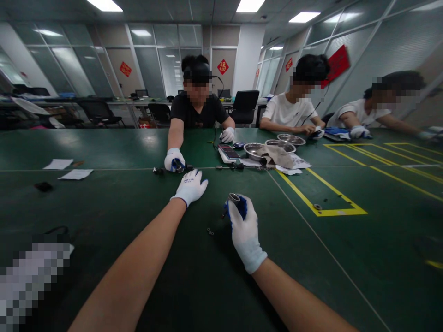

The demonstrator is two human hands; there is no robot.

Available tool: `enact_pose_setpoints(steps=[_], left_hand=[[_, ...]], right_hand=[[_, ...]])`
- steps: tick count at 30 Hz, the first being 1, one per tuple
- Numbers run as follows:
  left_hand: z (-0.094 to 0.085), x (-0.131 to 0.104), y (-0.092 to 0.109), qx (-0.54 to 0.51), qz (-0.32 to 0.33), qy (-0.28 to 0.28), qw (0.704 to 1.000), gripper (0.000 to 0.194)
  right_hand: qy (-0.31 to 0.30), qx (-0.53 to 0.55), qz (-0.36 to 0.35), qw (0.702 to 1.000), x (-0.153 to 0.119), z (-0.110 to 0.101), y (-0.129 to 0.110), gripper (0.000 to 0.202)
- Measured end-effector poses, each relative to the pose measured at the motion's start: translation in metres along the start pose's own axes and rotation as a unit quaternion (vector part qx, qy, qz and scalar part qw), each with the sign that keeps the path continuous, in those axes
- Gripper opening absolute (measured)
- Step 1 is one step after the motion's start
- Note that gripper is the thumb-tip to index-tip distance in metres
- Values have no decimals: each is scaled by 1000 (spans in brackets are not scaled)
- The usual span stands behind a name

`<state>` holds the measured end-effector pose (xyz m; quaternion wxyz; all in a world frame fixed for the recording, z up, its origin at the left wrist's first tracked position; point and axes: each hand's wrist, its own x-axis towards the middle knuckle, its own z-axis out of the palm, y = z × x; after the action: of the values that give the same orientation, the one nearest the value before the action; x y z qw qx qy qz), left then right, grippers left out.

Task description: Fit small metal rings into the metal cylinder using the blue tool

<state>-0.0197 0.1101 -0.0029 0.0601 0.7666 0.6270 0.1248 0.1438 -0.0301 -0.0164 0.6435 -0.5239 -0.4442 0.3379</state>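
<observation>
My right hand (244, 228), in a white glove with blue palm coating, is closed around a small metal cylindrical part with a round open end (234, 198). Its lower portion is hidden by my fingers. Farther forward, my left hand (190, 186), gloved the same way, reaches low over the green table with the back up and the thumb held apart. Its fingertips are close to a small dark part (188, 168), and I cannot tell whether they touch it. Several tiny metal rings (210, 232) lie on the table left of my right hand.
Opposite, a co-worker's gloved hand (175, 160) holds a dark part near my left hand. Metal bowls (254, 151), a grey cloth (278, 157) and a handheld device (228, 152) stand right of centre. Yellow tape (341, 212) marks the table at right, near a small ring (317, 207).
</observation>
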Motion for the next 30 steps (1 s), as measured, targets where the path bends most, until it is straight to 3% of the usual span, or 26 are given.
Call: enact_pose_setpoints(steps=[6, 15, 19, 22, 26, 30], left_hand=[[1, -24, -1, -12, 91, -15, 996, 56], [0, -113, 22, -68, 162, -18, 984, 50], [-1, -135, 32, -90, 164, -21, 982, 47], [-1, -127, 30, -115, 123, 8, 986, 49], [-3, -92, 18, -61, 16, 28, 998, 52], [-3, -53, 8, -33, 9, 18, 999, 54]], right_hand=[[-7, 9, -10, 1000, -1, -1, 1, 43], [43, -24, -91, 995, 5, -4, 10, 31], [42, -10, -81, 996, 10, -9, 21, 30], [31, 4, -65, 997, 14, -14, 31, 32], [32, -9, -53, 998, 15, -19, 37, 37], [10, -44, -66, 997, 8, -24, 30, 35]])
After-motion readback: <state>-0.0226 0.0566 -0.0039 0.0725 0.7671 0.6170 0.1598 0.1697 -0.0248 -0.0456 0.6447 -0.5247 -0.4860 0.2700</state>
